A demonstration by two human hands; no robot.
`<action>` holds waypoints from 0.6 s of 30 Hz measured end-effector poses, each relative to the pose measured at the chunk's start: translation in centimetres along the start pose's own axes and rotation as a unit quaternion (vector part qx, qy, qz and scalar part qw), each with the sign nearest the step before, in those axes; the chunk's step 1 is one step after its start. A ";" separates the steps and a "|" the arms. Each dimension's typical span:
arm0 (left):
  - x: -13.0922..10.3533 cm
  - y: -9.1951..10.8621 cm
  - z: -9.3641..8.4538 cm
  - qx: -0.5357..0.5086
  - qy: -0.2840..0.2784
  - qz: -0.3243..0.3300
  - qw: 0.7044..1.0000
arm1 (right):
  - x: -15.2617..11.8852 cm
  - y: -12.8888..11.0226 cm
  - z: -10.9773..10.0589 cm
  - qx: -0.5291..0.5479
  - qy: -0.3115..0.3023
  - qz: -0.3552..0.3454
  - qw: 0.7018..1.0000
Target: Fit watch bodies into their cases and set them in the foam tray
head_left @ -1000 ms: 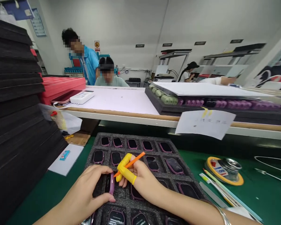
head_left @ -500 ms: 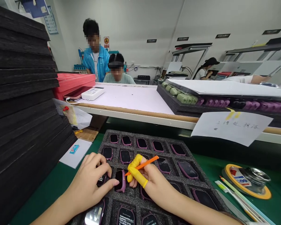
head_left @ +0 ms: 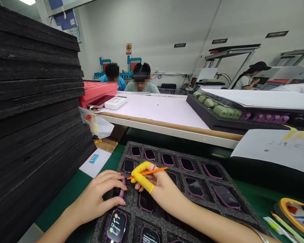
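My left hand (head_left: 105, 194) holds a purple-framed smartwatch (head_left: 122, 189) by its edges, tilted up in its foam slot; the fingers partly hide it. In my right hand (head_left: 152, 182) is a slim orange pointed stick (head_left: 154, 171), pinched between thumb and forefinger, which both wear yellow finger cots. The stick's tip is close to the watch's upper side edge; I cannot tell if it touches. The black foam tray (head_left: 134, 211) around them holds several more such watches. Below my left hand, one watch (head_left: 116, 225) has a lit menu on its screen.
A tall stack of black foam sheets (head_left: 38, 87) rises at the left. A raised shelf (head_left: 162, 109) crosses behind the tray, bearing a red tray (head_left: 100, 91) and a white box (head_left: 116, 102). A tape roll (head_left: 296, 216) and pens (head_left: 286, 227) lie at right. Several people sit beyond.
Both hands have shifted from one watch to its left-hand neighbour, which is now tilted. The first watch lies flat in its slot. My view has turned left, and the person in blue is lower.
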State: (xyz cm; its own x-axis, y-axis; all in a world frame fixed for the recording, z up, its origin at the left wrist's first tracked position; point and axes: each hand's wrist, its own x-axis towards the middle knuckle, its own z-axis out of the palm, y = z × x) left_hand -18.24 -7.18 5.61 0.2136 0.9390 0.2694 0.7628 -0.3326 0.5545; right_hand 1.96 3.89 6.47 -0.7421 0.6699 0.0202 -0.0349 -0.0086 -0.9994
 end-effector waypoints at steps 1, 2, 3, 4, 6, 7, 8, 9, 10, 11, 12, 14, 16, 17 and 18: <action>0.0 0.0 0.1 -0.004 0.003 -0.002 1.000 | 0.2 0.3 0.3 0.007 -0.003 0.007 1.000; -0.1 0.0 0.2 -0.009 0.005 -0.004 1.000 | 0.3 0.7 0.6 0.013 -0.006 0.015 1.000; -0.1 0.0 0.3 -0.014 0.006 -0.007 1.000 | 0.4 0.9 0.8 0.018 -0.007 0.022 1.000; -0.1 0.0 0.3 -0.019 0.009 -0.008 1.000 | 0.5 1.1 0.9 0.021 -0.008 0.027 0.999; -0.1 -0.1 0.4 -0.021 0.016 -0.006 1.000 | 0.4 1.4 0.9 0.024 -0.009 0.032 0.999; -0.1 -0.1 0.5 -0.020 0.020 -0.003 1.000 | 0.4 1.5 0.9 0.025 -0.010 0.032 0.999; -0.1 -0.2 0.5 -0.017 0.021 0.000 1.000 | 0.4 1.6 0.8 0.026 -0.010 0.031 0.999; -0.1 -0.2 0.6 -0.016 0.021 0.001 1.000 | 0.3 1.7 0.8 0.026 -0.010 0.030 0.999; -0.2 -0.3 0.7 -0.017 0.020 0.001 1.000 | 0.2 1.7 0.8 0.026 -0.011 0.027 0.999; -0.3 -0.4 0.9 -0.021 0.019 -0.003 1.000 | 0.2 1.8 0.8 0.026 -0.012 0.025 0.999; -0.4 -0.5 1.0 -0.029 0.019 -0.011 0.999 | 0.1 1.8 0.8 0.026 -0.013 0.023 0.999; -0.7 -0.8 1.4 -0.048 0.021 -0.043 0.998 | 0.1 1.7 0.8 0.025 -0.015 0.019 0.999; -0.9 -0.9 1.5 -0.058 0.022 -0.079 0.995 | 0.1 1.6 0.8 0.025 -0.017 0.012 0.999; -0.9 -1.0 1.5 -0.057 0.020 -0.092 0.994 | 0.1 1.6 0.8 0.026 -0.019 0.009 0.999; -1.0 -1.0 1.4 -0.050 0.018 -0.093 0.994 | 0.1 1.5 0.9 0.026 -0.021 0.006 0.999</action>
State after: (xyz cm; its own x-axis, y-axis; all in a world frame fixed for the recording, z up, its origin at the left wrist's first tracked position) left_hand -18.34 -7.64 3.71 0.0505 0.9820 0.1822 0.7227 -0.1619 0.6719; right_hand 1.29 3.29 4.95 -0.7699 0.6381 0.0103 -0.0595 -0.0557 -0.9967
